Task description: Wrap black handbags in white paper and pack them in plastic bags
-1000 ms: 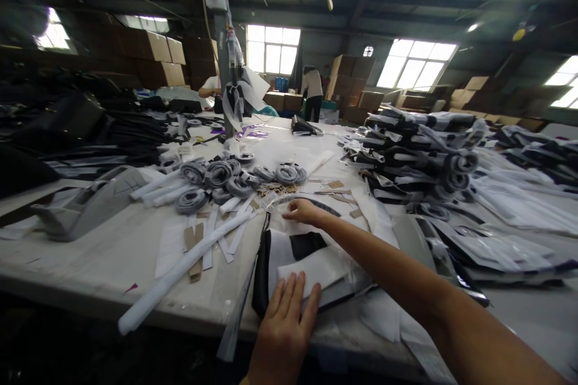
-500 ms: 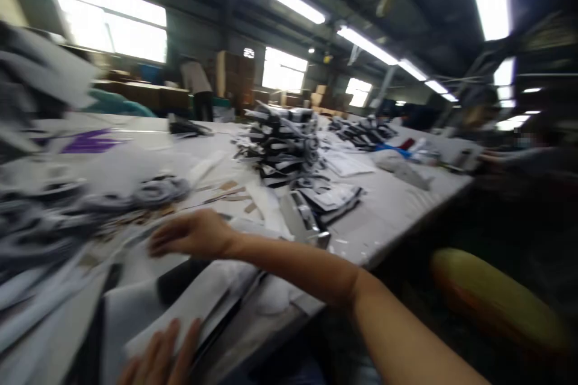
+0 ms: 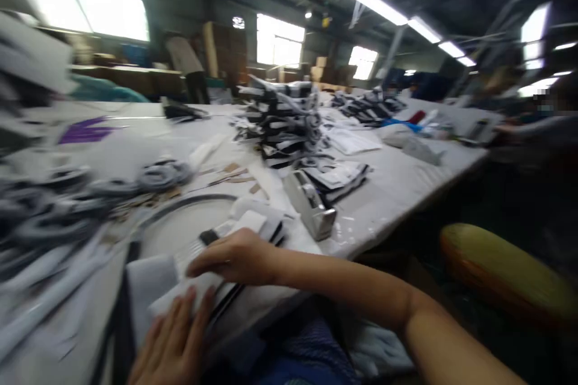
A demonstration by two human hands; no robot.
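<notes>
My left hand (image 3: 174, 340) lies flat with its fingers stretched out, pressing on the near end of a folded white-and-black fabric piece (image 3: 151, 283) at the table edge. Beyond those fingers, my right hand (image 3: 239, 255) has its fingers curled down over a white fold of the same piece and seems to grip it; its fingertips are partly hidden. Dark layers show along the fold's side. Around the piece curves a dark band (image 3: 174, 207) on the table. A tape dispenser (image 3: 309, 204) stands just past my right hand.
Grey fabric rolls (image 3: 58, 210) and brown scraps lie to the left. A tall stack of black-and-white folded pieces (image 3: 282, 120) stands mid-table, a purple piece (image 3: 85, 130) at the far left. A yellow-topped stool (image 3: 501, 271) is at the right. People stand further off.
My right hand has come back toward my left hand and now lies on the folded fabric, where before it reached farther left. The left hand stays flat on the piece. The view has shifted slightly.
</notes>
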